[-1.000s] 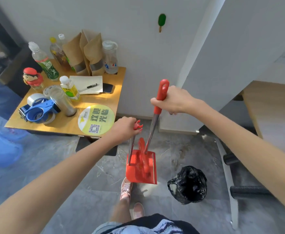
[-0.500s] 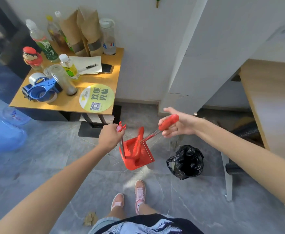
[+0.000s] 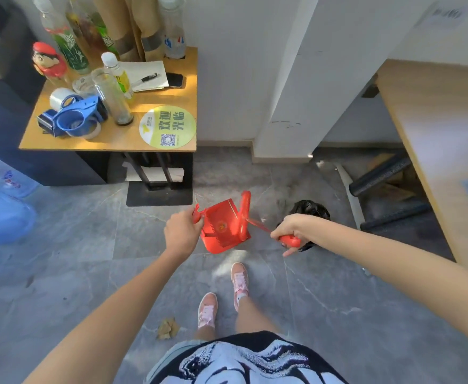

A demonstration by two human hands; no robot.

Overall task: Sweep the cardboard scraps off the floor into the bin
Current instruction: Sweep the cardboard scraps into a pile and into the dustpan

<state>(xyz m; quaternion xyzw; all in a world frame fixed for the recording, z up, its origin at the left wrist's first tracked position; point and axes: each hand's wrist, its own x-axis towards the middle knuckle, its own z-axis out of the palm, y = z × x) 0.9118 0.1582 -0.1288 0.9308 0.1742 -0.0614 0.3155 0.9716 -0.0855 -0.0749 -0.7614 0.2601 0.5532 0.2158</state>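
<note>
The grey tiled floor (image 3: 61,273) is being viewed from above, with a wooden side table (image 3: 111,139) standing against the wall at upper left and a second wooden tabletop (image 3: 435,128) running down the right edge. On the side table a blue tape dispenser (image 3: 72,117), several bottles and a round yellow sticker (image 3: 167,126) are being shown. A bin lined with a black bag (image 3: 310,209) is being partly covered by the right forearm. A red dustpan (image 3: 221,227) is being held above the floor by its handle – the left hand (image 3: 181,235) is being kept curled tight around it. A red broom (image 3: 244,214) is being carried lying across the pan's right side; its handle end is being gripped by the right hand (image 3: 289,231), with one finger left sticking out. The cardboard scraps (image 3: 167,328) – a small tan heap – are being left on the floor just beside the left pink shoe (image 3: 207,310), well apart from the bin
</note>
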